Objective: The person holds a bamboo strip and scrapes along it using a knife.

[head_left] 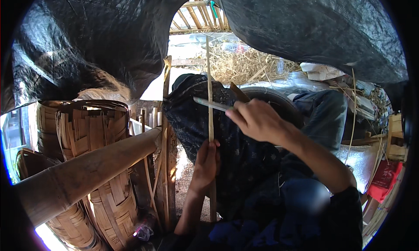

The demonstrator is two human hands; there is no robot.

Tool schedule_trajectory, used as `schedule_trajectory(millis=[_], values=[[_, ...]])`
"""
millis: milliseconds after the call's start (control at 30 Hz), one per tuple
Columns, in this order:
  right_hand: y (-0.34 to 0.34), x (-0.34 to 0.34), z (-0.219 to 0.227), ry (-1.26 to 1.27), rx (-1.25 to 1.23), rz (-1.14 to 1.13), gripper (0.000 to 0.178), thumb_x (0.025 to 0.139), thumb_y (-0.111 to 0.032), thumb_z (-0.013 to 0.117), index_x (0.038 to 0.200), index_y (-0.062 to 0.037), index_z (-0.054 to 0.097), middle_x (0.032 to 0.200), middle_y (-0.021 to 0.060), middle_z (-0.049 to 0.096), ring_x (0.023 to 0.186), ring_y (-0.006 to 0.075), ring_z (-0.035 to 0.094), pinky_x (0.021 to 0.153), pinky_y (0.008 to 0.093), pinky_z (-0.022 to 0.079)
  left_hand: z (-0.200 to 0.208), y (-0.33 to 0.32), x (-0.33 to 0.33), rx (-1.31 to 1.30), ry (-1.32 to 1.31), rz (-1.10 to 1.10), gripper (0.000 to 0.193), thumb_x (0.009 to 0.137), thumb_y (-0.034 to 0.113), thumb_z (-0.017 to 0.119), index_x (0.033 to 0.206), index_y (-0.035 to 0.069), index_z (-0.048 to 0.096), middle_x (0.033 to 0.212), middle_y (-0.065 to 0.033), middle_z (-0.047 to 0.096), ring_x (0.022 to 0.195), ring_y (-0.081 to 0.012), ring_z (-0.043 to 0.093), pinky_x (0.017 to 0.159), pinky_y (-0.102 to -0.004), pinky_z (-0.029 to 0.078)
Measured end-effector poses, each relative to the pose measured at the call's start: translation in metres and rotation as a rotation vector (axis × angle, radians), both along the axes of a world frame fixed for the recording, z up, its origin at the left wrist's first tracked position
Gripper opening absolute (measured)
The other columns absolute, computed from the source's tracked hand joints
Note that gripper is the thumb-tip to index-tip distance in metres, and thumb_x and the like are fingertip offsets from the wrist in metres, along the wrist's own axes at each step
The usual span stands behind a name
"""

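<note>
A long, thin bamboo strip (pixel 210 89) stands nearly upright in front of me, running from my lap toward the far opening. My left hand (pixel 207 163) is closed around its lower part, thumb along the strip. In my right hand (pixel 257 122) is a knife (pixel 209 103), its blade pointing left and lying across the strip above my left hand. Whether the edge touches the strip I cannot tell. Dark patterned cloth (pixel 185 113) covers my leg behind the strip, and most of the knife's handle is hidden in my fingers.
At the left, a thick bamboo pole (pixel 87 170) slants past tall woven bamboo baskets (pixel 98 133). Black sheeting (pixel 305 28) hangs overhead. Beyond my legs lies a heap of straw-like shavings (pixel 244 65). A red packet (pixel 385 179) is at the far right.
</note>
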State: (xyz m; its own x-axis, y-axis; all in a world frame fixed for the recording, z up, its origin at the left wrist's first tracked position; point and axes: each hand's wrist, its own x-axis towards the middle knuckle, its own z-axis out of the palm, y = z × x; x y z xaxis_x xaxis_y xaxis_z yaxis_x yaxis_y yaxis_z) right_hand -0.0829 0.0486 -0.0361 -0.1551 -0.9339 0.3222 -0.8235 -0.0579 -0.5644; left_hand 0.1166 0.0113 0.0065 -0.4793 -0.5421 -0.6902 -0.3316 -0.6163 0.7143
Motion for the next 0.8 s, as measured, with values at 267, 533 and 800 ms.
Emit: schedule_trajectory(millis=[267, 533, 800], values=[[0.005, 0.014, 0.007, -0.087, 0.014, 0.068, 0.040, 0.090, -0.033, 0.053, 0.063, -0.0039, 0.051, 0.043, 0.0132, 0.048, 0.040, 0.0304, 0.053, 0.040, 0.0400, 0.043, 0.010, -0.011, 0.013, 0.490, 0.229, 0.135, 0.015, 0.097, 0.027, 0.039, 0.101, 0.017, 0.049, 0.059, 0.0075, 0.028, 0.043, -0.0030, 0.023, 0.038, -0.0178, 0.018], [0.020, 0.022, 0.008, -0.135, 0.420, 0.052, 0.045, 0.090, -0.034, 0.052, 0.059, -0.0022, 0.051, 0.047, 0.0162, 0.053, 0.043, 0.0320, 0.057, 0.040, 0.0394, 0.047, 0.005, -0.008, -0.003, 0.346, 0.105, 0.154, 0.014, 0.097, 0.026, 0.041, 0.101, 0.015, 0.048, 0.059, 0.0075, 0.029, 0.042, -0.0026, 0.022, 0.037, -0.0176, 0.017], [-0.005, 0.009, -0.037, -0.048, 0.102, -0.016, 0.036, 0.090, -0.027, 0.053, 0.064, -0.0026, 0.050, 0.045, 0.0145, 0.048, 0.042, 0.0332, 0.051, 0.040, 0.0397, 0.041, 0.010, 0.001, -0.008, 0.384, 0.063, 0.143, 0.014, 0.096, 0.028, 0.042, 0.099, 0.015, 0.047, 0.059, 0.0082, 0.029, 0.043, -0.0019, 0.021, 0.037, -0.0179, 0.014]])
